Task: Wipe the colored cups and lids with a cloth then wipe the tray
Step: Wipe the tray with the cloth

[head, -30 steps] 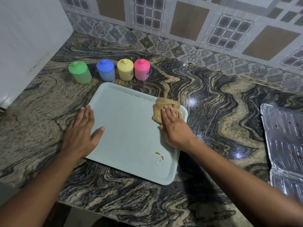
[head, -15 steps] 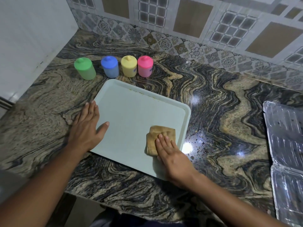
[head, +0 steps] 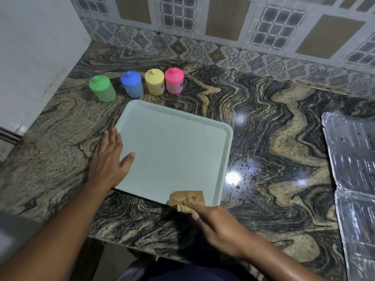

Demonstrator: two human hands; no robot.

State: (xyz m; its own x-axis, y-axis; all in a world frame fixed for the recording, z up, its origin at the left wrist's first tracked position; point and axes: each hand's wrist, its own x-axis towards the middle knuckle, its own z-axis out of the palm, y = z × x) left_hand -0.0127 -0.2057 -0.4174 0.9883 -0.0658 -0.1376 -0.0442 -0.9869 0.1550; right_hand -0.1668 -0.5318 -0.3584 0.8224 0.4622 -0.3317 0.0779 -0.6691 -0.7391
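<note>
Swirled granite counter (head: 274, 128), patterned tiled wall (head: 223, 27); perhaps plastic sheeting (head: 355, 159) at right

The counter (head: 274, 128) carries a tray (head: 172, 151) touching the left hand (head: 107, 161). Beyond that hand a green cup (head: 102, 89), blue cup (head: 132, 84), yellow cup (head: 154, 82) and pink cup (head: 174, 81) stand in a row. Well right of the right hand (head: 219, 226) lies a shiny ribbed sheet (head: 353, 159).

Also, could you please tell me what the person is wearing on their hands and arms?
Nothing that shows: the left hand and right hand are bare, with no gloves, rings or watch in view. The left forearm and right forearm are uncovered too, with no sleeve visible.
</note>
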